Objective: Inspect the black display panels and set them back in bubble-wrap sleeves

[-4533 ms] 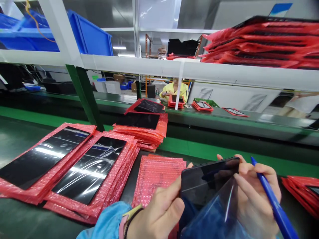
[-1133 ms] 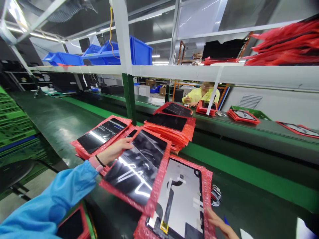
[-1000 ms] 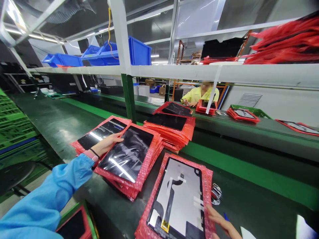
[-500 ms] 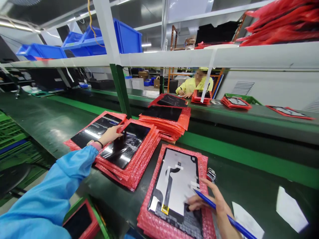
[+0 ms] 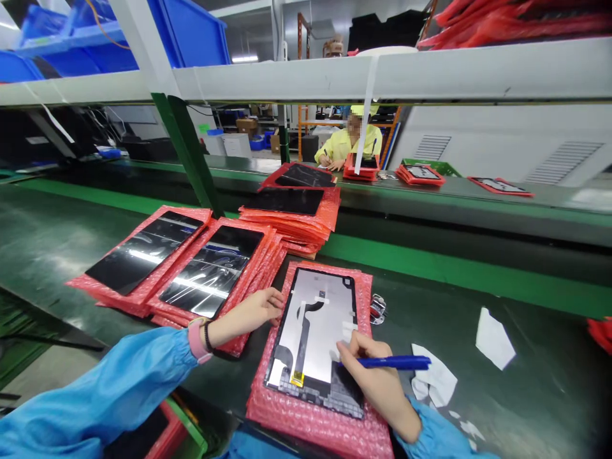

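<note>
A display panel (image 5: 318, 325) lies back side up, showing its silver backing, dark flex strip and yellow connector. Under it is a stack of red bubble-wrap sleeves (image 5: 310, 427). My right hand (image 5: 375, 376) rests over the panel's lower right part, fingers closed around a blue pen (image 5: 399, 362) whose tip is hard to make out. At the left edge of the sleeves is my left hand (image 5: 262, 309), its fingers loosely bent and apart, with nothing visible in them. Left of it, a glossy black screen (image 5: 213, 271) tops another stack of red sleeves.
More black screens (image 5: 146, 252) on red sleeves lie at the far left, with another stack (image 5: 291, 201) behind. White paper scraps (image 5: 495, 338) and a small metallic object (image 5: 377, 309) lie to the right. A green post (image 5: 189, 153) carries the shelf (image 5: 306, 80). Across the bench sits a person in yellow (image 5: 339, 148).
My left hand has left the black screen and come right to the sleeves under the silver-backed panel. The pen in my right hand has swung from slanting to nearly level. The view has shifted right.
</note>
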Action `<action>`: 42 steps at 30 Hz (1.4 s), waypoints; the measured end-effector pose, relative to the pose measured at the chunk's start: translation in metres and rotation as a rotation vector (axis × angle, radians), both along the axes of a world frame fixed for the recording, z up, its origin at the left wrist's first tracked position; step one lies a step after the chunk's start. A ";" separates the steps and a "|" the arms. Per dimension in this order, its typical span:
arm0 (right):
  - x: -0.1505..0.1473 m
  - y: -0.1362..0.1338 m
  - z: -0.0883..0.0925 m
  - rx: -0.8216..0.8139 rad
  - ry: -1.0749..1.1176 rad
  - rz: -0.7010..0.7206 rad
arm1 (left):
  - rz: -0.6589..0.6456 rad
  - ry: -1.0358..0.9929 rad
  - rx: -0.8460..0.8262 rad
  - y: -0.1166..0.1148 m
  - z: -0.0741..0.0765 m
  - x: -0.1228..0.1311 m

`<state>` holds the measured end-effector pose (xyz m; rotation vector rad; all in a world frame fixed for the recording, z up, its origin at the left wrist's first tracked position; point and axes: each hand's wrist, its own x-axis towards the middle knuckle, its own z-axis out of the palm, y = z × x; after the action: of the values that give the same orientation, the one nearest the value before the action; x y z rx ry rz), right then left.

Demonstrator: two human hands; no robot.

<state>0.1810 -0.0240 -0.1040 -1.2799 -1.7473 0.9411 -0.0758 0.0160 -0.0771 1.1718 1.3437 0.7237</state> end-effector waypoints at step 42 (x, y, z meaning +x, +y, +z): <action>0.062 0.018 0.081 0.009 0.552 -0.214 | 0.184 -0.554 0.415 0.014 0.068 0.069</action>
<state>0.2433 -0.0063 -0.0227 -1.0461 -1.1636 1.0372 -0.0067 0.0300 -0.0089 1.0566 0.8571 1.3951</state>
